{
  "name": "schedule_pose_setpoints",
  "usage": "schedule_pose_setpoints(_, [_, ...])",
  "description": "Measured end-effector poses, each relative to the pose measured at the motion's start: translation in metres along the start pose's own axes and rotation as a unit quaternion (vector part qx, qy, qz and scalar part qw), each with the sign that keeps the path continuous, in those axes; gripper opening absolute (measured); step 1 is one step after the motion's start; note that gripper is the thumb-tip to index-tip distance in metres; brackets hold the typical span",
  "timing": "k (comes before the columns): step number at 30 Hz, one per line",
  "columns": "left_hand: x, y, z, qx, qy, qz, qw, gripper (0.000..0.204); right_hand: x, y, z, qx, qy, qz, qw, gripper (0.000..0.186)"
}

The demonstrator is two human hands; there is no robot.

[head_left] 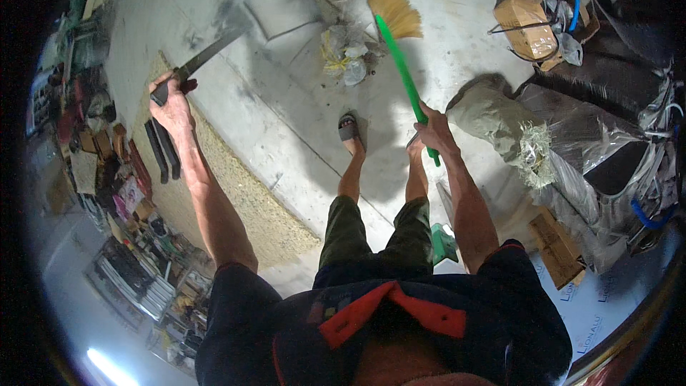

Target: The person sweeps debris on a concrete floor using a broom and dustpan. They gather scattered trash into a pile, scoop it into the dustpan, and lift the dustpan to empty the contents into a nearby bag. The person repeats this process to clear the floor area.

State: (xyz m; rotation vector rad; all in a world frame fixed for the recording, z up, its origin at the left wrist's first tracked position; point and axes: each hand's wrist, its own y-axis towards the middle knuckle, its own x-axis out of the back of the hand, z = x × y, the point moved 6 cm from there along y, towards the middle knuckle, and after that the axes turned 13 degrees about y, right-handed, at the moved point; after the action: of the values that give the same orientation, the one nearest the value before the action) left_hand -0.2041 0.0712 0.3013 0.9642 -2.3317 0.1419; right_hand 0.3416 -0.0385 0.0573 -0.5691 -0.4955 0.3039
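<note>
My left hand (171,104) is closed round the dark grip of what looks like a long-handled dustpan. Its dark handle (207,53) slants away toward a blurred grey square pan (282,3) with a dark rim, low over the floor. My right hand (436,132) grips the green handle of a broom (402,71). The broom's straw head (395,11) fans out on the floor ahead of me. Between pan and broom head lies a crumpled heap of clear plastic with yellow string (345,53), with dark dirt around it.
A yellowish speckled slab (229,186) lies left, with two black strips (163,150) on it. Mixed clutter (107,164) lines the far left. At right stand an open cardboard box (529,18), a grey sack (486,111) and plastic-wrapped bundles (607,129). A green object (443,243) is beside my leg.
</note>
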Motion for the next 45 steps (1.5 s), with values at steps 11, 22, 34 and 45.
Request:
schedule_pose_setpoints(11, [0.094,-0.042,0.262,0.096,0.093,-0.019,0.991,0.014,0.003,-0.089,0.089,0.014,-0.056,-0.065,0.996,0.068])
schedule_pose_setpoints(22, [0.0,-0.094,0.323,0.158,0.105,0.04,0.981,0.007,-0.045,0.066,0.061,-0.089,-0.078,0.067,0.991,0.069])
schedule_pose_setpoints(34, [-0.071,-0.072,0.292,0.1,0.185,0.009,0.978,0.016,-0.128,-0.073,0.082,-0.265,0.184,0.136,0.937,0.067])
schedule_pose_setpoints(45, [-0.056,-0.057,0.309,0.154,0.038,0.105,0.982,0.015,-0.083,-0.189,0.157,-0.27,0.204,0.058,0.939,0.063])
